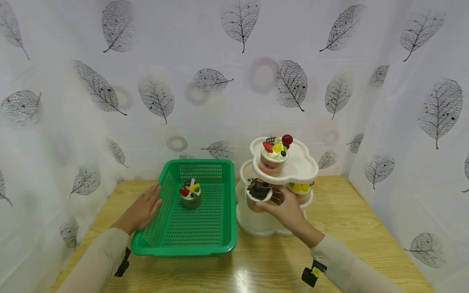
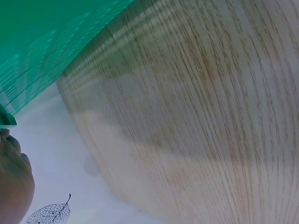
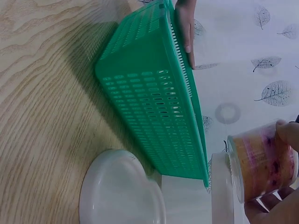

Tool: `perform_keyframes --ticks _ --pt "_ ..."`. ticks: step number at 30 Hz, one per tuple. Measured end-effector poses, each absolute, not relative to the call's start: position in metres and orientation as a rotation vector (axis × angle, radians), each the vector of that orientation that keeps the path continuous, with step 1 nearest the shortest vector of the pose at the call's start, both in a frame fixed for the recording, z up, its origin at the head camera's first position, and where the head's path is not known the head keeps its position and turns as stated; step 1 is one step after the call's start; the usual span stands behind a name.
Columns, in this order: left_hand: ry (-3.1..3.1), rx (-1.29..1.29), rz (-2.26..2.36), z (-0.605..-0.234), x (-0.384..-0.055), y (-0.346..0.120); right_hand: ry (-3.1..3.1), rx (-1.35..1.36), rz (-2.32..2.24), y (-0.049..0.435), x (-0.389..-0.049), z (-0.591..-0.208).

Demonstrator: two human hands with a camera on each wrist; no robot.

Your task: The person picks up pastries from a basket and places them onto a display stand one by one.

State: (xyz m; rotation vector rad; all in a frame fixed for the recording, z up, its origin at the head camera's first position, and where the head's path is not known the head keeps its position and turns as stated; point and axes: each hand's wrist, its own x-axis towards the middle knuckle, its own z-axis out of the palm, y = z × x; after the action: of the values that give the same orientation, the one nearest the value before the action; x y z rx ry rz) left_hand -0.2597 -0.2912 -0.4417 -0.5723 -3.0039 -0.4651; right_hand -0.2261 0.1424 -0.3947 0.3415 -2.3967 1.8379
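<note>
My right hand grips a clear dessert cup with dark chocolate topping, thumb on the near side and fingers behind. In the right wrist view, pink and brown layers show through the cup wall, and its base is close to a white tier; whether they touch I cannot tell. The cup is at the middle level of a white tiered stand. My left hand rests on the left rim of a green plastic basket, fingers extended. Inside the basket stands a fruit-topped dessert cup.
On the stand's top tier sits a cream dessert cup with strawberry and cherry. Another cup with yellow fruit stands on the middle tier, partly hidden. The wooden table meets a leaf-patterned curtain behind and at both sides.
</note>
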Motion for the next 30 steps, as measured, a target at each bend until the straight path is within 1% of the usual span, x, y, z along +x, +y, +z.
perform_keyframes --ticks 13,23,30 --pt "-3.001 -0.581 -0.451 -0.442 -0.260 -0.292 -2.311 0.233 1.838 0.152 -0.225 -0.403" --pt "-3.000 -0.582 -0.471 -0.441 -0.259 -0.292 -2.303 0.235 1.860 0.153 -0.227 -0.408" --pt "-3.004 -0.575 -0.455 -0.441 -0.260 -0.292 -2.316 0.300 1.832 0.156 -0.228 -0.408"
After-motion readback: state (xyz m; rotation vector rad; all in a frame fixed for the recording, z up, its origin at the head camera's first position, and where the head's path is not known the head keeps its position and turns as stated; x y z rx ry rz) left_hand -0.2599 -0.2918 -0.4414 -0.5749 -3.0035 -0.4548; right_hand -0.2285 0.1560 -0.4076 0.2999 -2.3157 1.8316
